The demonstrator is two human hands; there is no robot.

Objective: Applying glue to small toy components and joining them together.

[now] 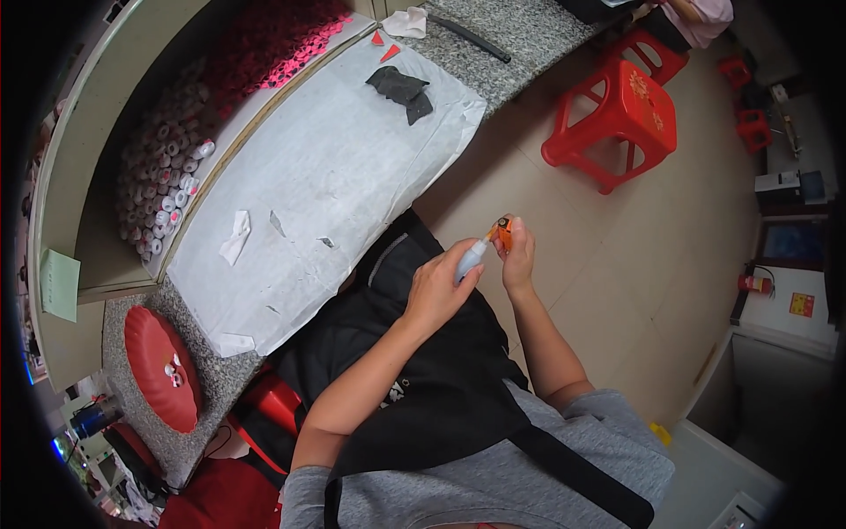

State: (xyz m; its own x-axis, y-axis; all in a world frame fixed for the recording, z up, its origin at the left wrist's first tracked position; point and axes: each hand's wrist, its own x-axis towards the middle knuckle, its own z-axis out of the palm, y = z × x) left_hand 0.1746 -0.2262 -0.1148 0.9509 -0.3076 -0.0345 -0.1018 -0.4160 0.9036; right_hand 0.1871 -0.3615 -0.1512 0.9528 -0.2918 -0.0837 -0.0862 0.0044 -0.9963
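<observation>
Above my lap, my left hand (438, 289) is closed round a small whitish squeeze bottle (471, 262) with a narrow yellowish tip. The tip points up and to the right, at a small orange piece (505, 236) with a dark round part. My right hand (520, 254) pinches that piece between thumb and fingers. Tip and piece meet or nearly meet; I cannot tell whether they touch. What kind of thing the orange piece is stays unclear, since my fingers cover part of it.
Left of me, white paper (291, 185) covers a granite counter, with a black cloth (401, 91) and a crumpled tissue (236, 236) on it. A shelf bin holds many white ring-like pieces (163, 181) and pink pieces (264, 53). A red plate (159, 379) and red stool (621, 115) stand nearby.
</observation>
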